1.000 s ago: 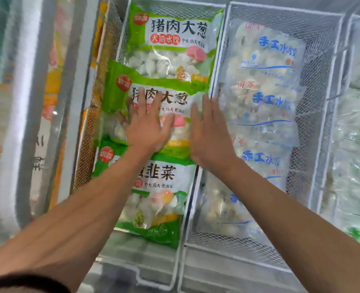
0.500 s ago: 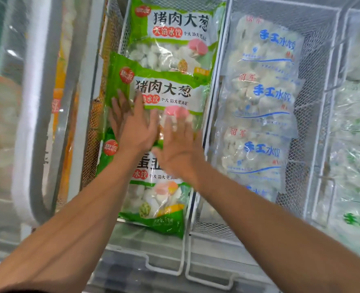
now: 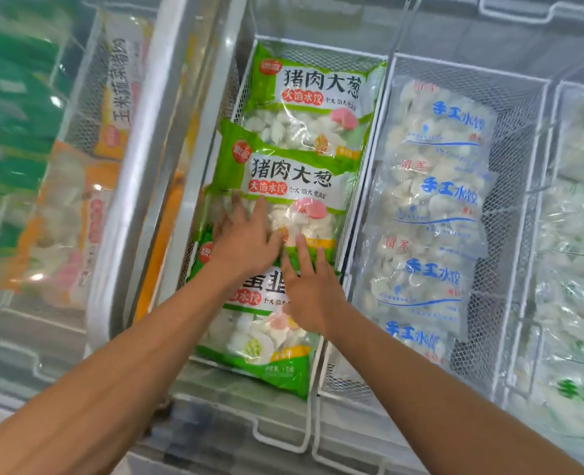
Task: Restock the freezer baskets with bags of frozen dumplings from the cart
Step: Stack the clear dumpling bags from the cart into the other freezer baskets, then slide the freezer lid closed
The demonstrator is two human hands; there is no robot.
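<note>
A: What's in the baskets?

B: Middle wire basket (image 3: 376,108) holds three green dumpling bags, overlapped like shingles: far bag (image 3: 312,108), middle bag (image 3: 294,190), near bag (image 3: 266,347). The far two carry the same print, the near one a different one. Green and white film, clear window, pale dumplings visible.

A: Next basket?

B: Right basket (image 3: 523,138) has clear bags with blue print (image 3: 438,193), four labels countable, also overlapped. Further right, more clear bags (image 3: 578,269) with green print, blurred, can't count.

A: Hands?

B: Left hand (image 3: 246,241) lies flat, fingers spread, on the middle bag's window. Right hand (image 3: 309,286) lies flat, fingers straight, at the overlap of middle and near bags. Neither grip is closed on anything.

A: Left side?

B: Orange packs (image 3: 77,217) behind glass, blurred.
</note>
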